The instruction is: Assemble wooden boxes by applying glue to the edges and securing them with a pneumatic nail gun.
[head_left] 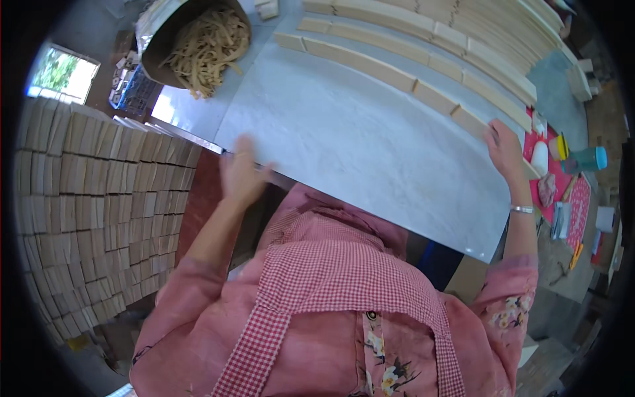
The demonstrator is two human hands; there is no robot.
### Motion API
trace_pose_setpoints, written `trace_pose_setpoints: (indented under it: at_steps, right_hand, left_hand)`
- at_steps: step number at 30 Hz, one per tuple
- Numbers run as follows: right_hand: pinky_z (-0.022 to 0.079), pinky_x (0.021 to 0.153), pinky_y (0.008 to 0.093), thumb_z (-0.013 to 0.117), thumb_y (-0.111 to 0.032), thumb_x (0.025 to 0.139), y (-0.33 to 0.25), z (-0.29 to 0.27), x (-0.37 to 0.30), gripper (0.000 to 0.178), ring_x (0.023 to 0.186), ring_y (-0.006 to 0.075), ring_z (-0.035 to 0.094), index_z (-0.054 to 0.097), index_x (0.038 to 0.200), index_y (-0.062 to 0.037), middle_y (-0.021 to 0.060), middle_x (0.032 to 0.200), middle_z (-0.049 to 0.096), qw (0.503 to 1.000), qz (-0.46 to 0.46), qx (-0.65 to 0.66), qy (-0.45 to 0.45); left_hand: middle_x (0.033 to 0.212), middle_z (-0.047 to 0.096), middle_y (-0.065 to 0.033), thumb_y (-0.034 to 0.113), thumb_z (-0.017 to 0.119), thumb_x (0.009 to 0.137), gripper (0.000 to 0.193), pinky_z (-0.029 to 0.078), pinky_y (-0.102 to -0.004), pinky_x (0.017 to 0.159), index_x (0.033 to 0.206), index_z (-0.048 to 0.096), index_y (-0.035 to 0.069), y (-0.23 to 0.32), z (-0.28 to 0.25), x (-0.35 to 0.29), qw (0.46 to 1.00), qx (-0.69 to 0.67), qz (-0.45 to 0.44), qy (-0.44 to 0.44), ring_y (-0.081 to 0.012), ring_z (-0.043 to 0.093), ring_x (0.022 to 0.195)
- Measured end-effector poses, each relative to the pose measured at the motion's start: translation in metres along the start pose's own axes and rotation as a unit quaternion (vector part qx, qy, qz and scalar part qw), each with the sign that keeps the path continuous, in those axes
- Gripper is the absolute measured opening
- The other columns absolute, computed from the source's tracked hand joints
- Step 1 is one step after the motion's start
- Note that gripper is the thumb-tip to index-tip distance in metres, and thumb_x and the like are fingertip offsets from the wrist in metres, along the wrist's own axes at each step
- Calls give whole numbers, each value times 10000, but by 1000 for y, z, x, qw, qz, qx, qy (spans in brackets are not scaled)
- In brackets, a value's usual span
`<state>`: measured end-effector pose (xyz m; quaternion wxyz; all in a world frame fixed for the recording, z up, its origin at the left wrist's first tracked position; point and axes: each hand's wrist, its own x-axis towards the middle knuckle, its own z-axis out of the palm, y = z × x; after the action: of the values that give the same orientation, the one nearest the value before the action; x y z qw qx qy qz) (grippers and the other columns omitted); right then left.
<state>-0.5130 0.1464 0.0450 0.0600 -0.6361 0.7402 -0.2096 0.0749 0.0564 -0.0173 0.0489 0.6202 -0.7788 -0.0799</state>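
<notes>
My left hand (241,173) hovers open at the near edge of a white marble-like table top (357,145), fingers spread and slightly blurred, holding nothing. My right hand (504,149) rests at the right end of the table, its fingers touching the end of a row of pale wooden blocks (433,97). Several rows of long wooden strips and short blocks (423,33) lie across the far side of the table. I wear a pink shirt and a checked apron.
A large stack of small wooden blocks (99,212) stands at the left. A round tub of thin wood shavings (198,40) sits at the table's far left. At the right lie a red mat (569,192), a teal bottle (587,159) and small items.
</notes>
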Motion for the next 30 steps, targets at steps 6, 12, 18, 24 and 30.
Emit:
trace_pose_setpoints:
  at_steps: [6,12,18,24,30]
  right_hand:
    - [494,762,394,607,-42,901,-71,-26,-33,135,839,321,625,623,1033,-14,116,964,663,992,-82,-21,95]
    - [495,748,374,622,-33,897,-120,-44,-96,140,835,293,628,633,1036,-21,108,966,666,991,-74,-70,86]
    - [493,675,409,633,-72,911,-128,-60,-126,110,743,332,636,617,1014,-37,118,865,672,985,-28,-135,102]
    - [496,615,542,569,-178,966,-91,-6,-78,142,689,448,661,535,1018,-50,210,773,678,961,144,-233,35]
    - [531,714,502,557,-117,929,-103,30,-39,356,760,429,675,597,1273,-40,254,894,711,983,126,-127,-44]
  left_hand:
    - [1484,470,-173,135,677,869,446,507,-503,916,1302,592,65,-79,-73,-54,984,143,-7,102,-399,619,1098]
    - [1593,393,-73,54,665,823,688,434,-431,1077,1476,469,153,28,-73,100,940,23,234,247,-318,506,1346]
    - [1255,671,-92,162,599,900,212,484,-454,937,1087,686,113,21,-63,184,954,145,257,-53,-309,639,1079]
    - [971,716,-131,179,585,913,126,525,-459,806,953,659,85,23,-44,133,943,95,315,57,-361,667,921]
    - [1006,708,-178,157,549,920,248,535,-488,794,1139,646,89,43,-54,108,969,116,215,-47,-385,672,895]
